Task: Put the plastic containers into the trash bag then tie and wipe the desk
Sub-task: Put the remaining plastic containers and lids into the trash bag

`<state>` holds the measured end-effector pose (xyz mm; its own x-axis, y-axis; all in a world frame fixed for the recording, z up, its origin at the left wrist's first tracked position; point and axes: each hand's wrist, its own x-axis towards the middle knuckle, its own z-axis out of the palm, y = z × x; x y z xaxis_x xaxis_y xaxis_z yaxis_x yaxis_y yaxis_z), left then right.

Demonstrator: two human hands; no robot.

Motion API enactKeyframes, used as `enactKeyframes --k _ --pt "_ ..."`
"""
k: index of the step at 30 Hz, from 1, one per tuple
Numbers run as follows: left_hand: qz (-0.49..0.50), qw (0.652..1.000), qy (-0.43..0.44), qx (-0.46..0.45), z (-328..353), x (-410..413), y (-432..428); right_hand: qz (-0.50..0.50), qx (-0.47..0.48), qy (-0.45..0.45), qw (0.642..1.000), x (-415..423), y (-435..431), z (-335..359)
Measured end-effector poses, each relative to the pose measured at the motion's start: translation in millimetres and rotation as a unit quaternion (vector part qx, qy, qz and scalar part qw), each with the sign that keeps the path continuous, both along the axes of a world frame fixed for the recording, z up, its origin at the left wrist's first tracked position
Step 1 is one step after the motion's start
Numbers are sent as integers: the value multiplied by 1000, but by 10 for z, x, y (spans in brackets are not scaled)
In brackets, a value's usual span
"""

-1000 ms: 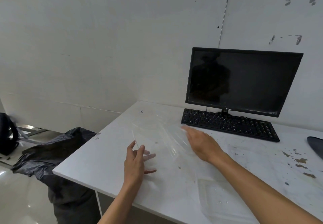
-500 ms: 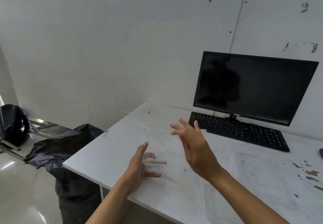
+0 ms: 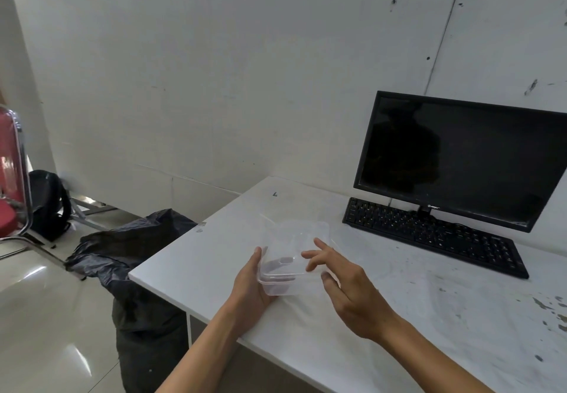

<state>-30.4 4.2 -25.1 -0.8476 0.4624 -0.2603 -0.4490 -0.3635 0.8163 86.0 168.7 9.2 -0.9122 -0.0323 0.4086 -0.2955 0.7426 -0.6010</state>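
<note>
From the head view: gripping a clear plastic container (image 3: 291,257) with the left hand (image 3: 251,288), thumb up along its left rim and fingers curled beneath, just above the near-left part of the white worktop (image 3: 399,316). Hovering at its right edge with the right hand (image 3: 352,294), fingers spread and slack, grasping nothing; impossible to tell whether a fingertip touches its top. Waiting below the worktop's left corner, off the edge: the black trash bag (image 3: 132,251), mouth slumped and partly folded. Likely to go wrong at the drop: could miss or catch on the collapsed mouth and slide to the glossy tile floor (image 3: 46,316), with nothing propping the bag open. Could also slip from a 1-handed hold, being smooth and thin-walled, or pop open if squeezed. Materials: see-through, light, probably flexible plastic, squarish with rounded corners and a shallow stepped top; crinkled, limp matte film for the bag; smooth laminate for the worktop, smeared and flecked with brown stains toward the right. Behind, well apart: 1 black keyboard (image 3: 435,236) and 1 dark monitor (image 3: 460,159).
</note>
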Motion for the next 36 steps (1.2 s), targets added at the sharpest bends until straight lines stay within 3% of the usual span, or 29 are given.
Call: enactKeyframes --k 7,17,26,30,36 --pt "-4 999 29 18 -24 -5 -18 -4 -124 0 992 -44 -96 -84" --pt "-7 999 15 38 166 153 -45 -4 42 19 999 -102 -56 -40" --pt "-37 999 3 24 127 89 -67 -1 24 20 1000 -81 -61 -19" --pt "7 999 -12 47 28 10 -26 -5 34 13 999 -75 -45 -24" --pt "-49 998 26 39 -25 -6 -57 -5 33 1 999 -64 -46 -22"
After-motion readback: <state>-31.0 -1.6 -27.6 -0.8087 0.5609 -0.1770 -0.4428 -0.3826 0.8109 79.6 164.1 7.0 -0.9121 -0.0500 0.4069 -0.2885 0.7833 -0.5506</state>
